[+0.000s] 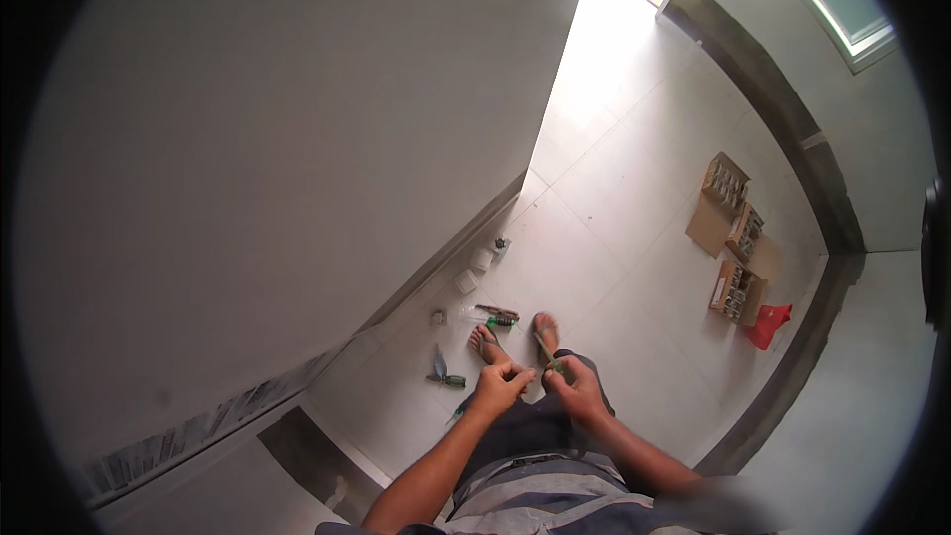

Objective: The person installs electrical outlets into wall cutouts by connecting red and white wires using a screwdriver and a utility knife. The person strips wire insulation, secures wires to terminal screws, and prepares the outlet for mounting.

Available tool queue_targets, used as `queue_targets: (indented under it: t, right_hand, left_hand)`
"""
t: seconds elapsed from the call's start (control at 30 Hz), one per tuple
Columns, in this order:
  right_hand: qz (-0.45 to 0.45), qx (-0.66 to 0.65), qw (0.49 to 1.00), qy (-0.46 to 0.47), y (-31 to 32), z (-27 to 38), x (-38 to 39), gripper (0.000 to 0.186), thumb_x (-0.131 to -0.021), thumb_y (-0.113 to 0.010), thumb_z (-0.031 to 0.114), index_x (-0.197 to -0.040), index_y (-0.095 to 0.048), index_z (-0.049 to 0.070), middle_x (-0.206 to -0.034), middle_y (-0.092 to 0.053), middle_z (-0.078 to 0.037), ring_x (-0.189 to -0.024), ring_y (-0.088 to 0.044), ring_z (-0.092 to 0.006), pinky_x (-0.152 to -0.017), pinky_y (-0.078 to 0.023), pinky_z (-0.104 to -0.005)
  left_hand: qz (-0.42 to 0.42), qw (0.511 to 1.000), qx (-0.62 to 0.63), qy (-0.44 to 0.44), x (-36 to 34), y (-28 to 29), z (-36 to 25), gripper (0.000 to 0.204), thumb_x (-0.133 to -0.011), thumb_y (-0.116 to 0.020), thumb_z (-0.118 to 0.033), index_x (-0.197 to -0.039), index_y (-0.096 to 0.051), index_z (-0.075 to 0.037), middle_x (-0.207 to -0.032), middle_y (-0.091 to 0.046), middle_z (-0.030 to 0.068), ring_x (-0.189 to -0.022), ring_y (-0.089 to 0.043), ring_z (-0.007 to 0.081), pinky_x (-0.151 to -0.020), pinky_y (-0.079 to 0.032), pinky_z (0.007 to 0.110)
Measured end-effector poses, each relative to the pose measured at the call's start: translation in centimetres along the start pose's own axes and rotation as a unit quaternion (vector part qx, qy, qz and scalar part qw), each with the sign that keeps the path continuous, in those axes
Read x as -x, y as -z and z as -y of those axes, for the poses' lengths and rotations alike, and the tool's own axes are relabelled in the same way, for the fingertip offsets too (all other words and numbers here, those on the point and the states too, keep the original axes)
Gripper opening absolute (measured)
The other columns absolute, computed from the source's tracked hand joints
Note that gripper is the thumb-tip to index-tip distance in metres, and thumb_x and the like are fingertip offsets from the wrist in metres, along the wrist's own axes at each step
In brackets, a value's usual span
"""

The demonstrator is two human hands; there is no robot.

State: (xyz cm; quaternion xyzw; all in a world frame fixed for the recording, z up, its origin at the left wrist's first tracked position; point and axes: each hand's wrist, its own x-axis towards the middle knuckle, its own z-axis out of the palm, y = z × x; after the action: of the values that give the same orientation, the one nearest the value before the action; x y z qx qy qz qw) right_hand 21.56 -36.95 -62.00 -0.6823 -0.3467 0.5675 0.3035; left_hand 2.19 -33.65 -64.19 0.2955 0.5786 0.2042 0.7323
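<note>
My right hand (580,391) is closed round a slim tool with a green handle (559,368). Its thin shaft points up and away past my right foot, and it looks like a screwdriver. Close beside it on the left, my left hand (502,388) is closed in a pinch with its fingertips toward the right hand. Whatever it pinches is too small to make out. Both hands are held in front of my lap, above my sandalled feet (485,344). On the floor just beyond lie a clear bottle with a green part (503,321) and a reddish-handled tool (496,310).
A green-handled tool (454,380) lies by a bluish piece (437,365) on the left. Small white boxes (481,259) line the foot of the large wall (297,139). Open cartons of metal parts (733,289) and a red bag (768,326) stand at right.
</note>
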Motion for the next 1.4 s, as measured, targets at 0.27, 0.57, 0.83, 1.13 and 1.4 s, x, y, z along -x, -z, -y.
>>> queue_targets:
  t: [0.27,0.57,0.83,1.13,1.4]
  right_hand:
    - [0.023,0.094,0.969,-0.226,5.1,-10.7,-9.7,0.032,-0.094,-0.073,0.026,-0.108,-0.068,-0.002,-0.090,-0.077,-0.016,-0.080,-0.074,-0.0207,-0.074,-0.058,-0.0354]
    - [0.053,0.321,0.932,-0.160,9.8,-33.0,-32.2,0.042,-0.084,-0.075,0.029,-0.105,-0.071,-0.007,-0.113,-0.072,-0.031,-0.100,-0.073,-0.0450,-0.092,-0.057,-0.0482]
    - [0.000,0.354,0.933,-0.063,5.3,-43.4,-55.5,0.031,-0.085,-0.074,0.028,-0.095,-0.067,0.000,-0.094,-0.072,-0.026,-0.094,-0.069,-0.0467,-0.085,-0.055,-0.0533]
    - [-0.048,0.323,0.945,-0.025,-0.5,-48.7,-65.8,0.034,-0.084,-0.078,0.028,-0.097,-0.070,-0.002,-0.087,-0.073,-0.021,-0.085,-0.072,-0.0390,-0.081,-0.057,-0.0467]
    - [-0.144,0.278,0.945,0.095,-3.4,-49.6,-64.8,0.027,-0.089,-0.078,0.019,-0.110,-0.072,0.003,-0.092,-0.073,-0.017,-0.085,-0.072,-0.0331,-0.077,-0.058,-0.0428]
  left_hand:
    - [-0.122,0.971,-0.190,0.075,-10.1,4.7,10.2,0.019,-0.086,-0.084,-0.018,-0.090,-0.081,0.000,-0.078,-0.075,0.0040,-0.069,-0.068,0.0118,-0.067,-0.055,0.028]
    - [-0.253,0.941,-0.200,0.105,-38.5,4.8,22.8,0.027,-0.082,-0.078,-0.030,-0.086,-0.078,-0.004,-0.076,-0.076,0.0128,-0.070,-0.072,0.0255,-0.071,-0.058,0.038]
    - [-0.281,0.936,-0.208,-0.036,-63.1,7.0,20.9,0.012,-0.087,-0.075,-0.016,-0.089,-0.075,-0.004,-0.075,-0.074,0.0083,-0.068,-0.070,0.0169,-0.068,-0.055,0.034]
    - [-0.260,0.955,-0.136,-0.036,-72.2,7.2,18.5,0.029,-0.093,-0.072,-0.017,-0.114,-0.071,0.003,-0.077,-0.074,0.0066,-0.069,-0.069,0.0151,-0.069,-0.056,0.031]
    - [-0.137,0.940,-0.311,-0.025,-52.2,9.2,21.0,0.036,-0.100,-0.070,-0.026,-0.124,-0.069,0.000,-0.097,-0.076,0.0166,-0.087,-0.074,0.0239,-0.076,-0.057,0.038]
